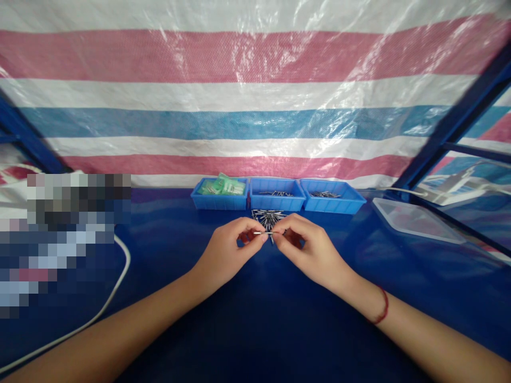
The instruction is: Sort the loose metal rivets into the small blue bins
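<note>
A thin, silvery metal pin (263,232) lies level between my two hands, above the blue table. The thumb and forefinger of my left hand (229,247) are closed on its left part. At its right end, my right hand (309,250) pinches it with thumb and forefinger. Its exact kind is too small to make out. Just behind my fingers, a pile of similar slim metal pieces (268,217) lies on the table, partly hidden by my hands.
Three blue bins stand in a row at the back: the left bin (219,202) has green packets (223,185), the middle bin (277,204) and right bin (337,206) hold metal pieces. A clear plastic lid (417,221) lies right. A white cable (115,287) runs along the left.
</note>
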{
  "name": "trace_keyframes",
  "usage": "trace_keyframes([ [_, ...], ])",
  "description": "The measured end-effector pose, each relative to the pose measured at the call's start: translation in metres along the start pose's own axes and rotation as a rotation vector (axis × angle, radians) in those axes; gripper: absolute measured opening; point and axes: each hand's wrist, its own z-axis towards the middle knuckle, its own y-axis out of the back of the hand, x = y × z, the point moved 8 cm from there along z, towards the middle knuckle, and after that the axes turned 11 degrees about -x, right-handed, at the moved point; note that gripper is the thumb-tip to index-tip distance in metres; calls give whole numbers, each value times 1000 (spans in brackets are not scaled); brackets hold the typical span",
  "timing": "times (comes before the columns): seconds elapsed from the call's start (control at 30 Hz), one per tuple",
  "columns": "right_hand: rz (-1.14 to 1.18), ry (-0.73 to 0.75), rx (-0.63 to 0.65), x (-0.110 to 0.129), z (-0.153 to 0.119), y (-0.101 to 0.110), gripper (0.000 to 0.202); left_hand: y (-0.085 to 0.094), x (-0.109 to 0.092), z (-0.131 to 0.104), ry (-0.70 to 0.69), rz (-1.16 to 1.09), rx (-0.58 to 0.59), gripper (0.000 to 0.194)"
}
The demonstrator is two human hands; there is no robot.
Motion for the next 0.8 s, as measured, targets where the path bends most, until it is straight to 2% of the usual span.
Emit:
trace_keyframes([
  [0.2, 31, 13, 152, -2, -4, -18, 11, 1, -4, -2, -37, 1, -17, 8],
  [0.27, 92, -49, 147, -8, -2, -19, 13, -1, -3, -2, -17, -40, 2, 18],
  [0.33, 161, -154, 81, -22, 3, -12, 17, -3, -1, -2, 14, -72, 23, 30],
  [0.43, 200, -352, -127, -55, 14, 14, 21, -4, 0, -3, 35, -52, 55, 33],
  [0.53, 184, -513, -389, -88, 22, 55, 20, -6, -1, -4, 22, -12, 89, 30],
  [0.6, 179, -620, -516, -107, 23, 79, 17, -7, -3, -5, 4, 14, 103, 28],
  [0.7, 165, -749, -600, -126, 22, 102, 15, -8, -3, -6, -39, 76, 107, 25],
  [0.8, 150, -789, -607, -130, 21, 109, 16, -8, -3, -6, -145, 172, 99, 20],
])
